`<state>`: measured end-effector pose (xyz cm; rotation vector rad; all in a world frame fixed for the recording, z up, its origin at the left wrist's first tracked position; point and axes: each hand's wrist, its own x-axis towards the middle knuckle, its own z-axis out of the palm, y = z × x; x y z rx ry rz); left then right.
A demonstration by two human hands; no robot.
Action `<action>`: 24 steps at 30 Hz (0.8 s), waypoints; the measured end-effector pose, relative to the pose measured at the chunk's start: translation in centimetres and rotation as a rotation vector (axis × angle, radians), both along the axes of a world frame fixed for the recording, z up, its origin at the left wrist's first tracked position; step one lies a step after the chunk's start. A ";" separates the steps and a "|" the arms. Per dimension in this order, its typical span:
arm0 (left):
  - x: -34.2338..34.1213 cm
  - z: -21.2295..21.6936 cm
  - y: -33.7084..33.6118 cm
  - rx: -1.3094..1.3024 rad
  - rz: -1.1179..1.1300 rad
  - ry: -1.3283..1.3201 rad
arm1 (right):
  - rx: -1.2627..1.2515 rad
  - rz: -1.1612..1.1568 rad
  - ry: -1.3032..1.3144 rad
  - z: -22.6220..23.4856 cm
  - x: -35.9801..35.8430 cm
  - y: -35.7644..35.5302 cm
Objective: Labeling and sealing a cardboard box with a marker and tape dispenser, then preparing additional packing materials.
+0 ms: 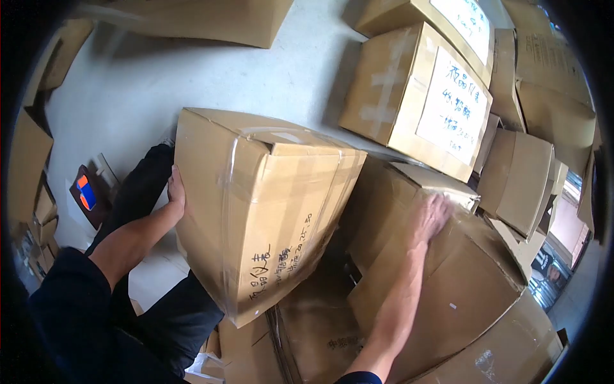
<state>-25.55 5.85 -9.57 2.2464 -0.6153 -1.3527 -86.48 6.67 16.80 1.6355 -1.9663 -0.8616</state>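
A large taped cardboard box (291, 211) with handwriting on one face stands tilted in front of me. My left hand (176, 187) holds its left side; part of that hand is hidden by the box edge. My right hand (432, 216) reaches over another brown carton (409, 185) to the right, near its far upper edge, where a white strip (464, 200) shows. That hand is blurred, so its grip on the carton is unclear. Below it lies a wide brown carton (457, 275), close to my right forearm.
Labelled cartons (400, 89) are stacked at the far right, with more boxes (518, 179) beyond. A carton (211, 19) stands at the far left on the grey floor (141, 83). A dark item with an orange and blue patch (86, 192) lies left of my leg.
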 end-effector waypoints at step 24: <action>1.5 3.6 -0.3 0.220 0.086 -0.005 | -0.571 -1.575 -1.540 -20.4 14.9 13.3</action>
